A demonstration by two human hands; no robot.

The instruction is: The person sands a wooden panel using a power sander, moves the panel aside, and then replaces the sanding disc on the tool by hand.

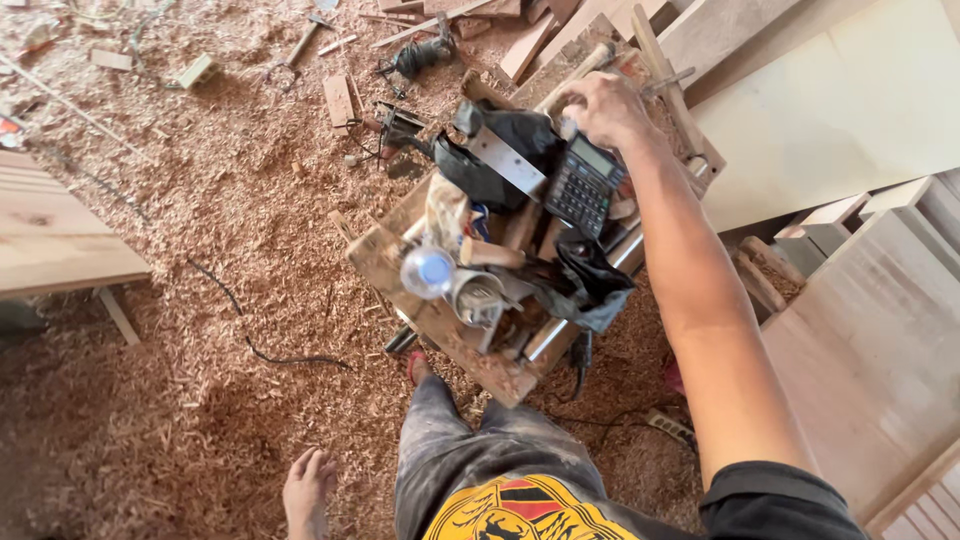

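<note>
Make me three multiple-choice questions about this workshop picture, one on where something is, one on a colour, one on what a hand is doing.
1. Where is the calculator?
A. on the cluttered wooden stand
B. on the sawdust floor
C. in the left hand

2. What colour is the bottle cap?
A. red
B. blue
C. yellow

3. What is the left hand doing?
A. gripping a hammer
B. pressing the calculator
C. hanging empty

Answers: 1 A, it lies among the stand's clutter by the right hand; 2 B, the cap looks blue; 3 C, it hangs open, holding nothing.
</note>
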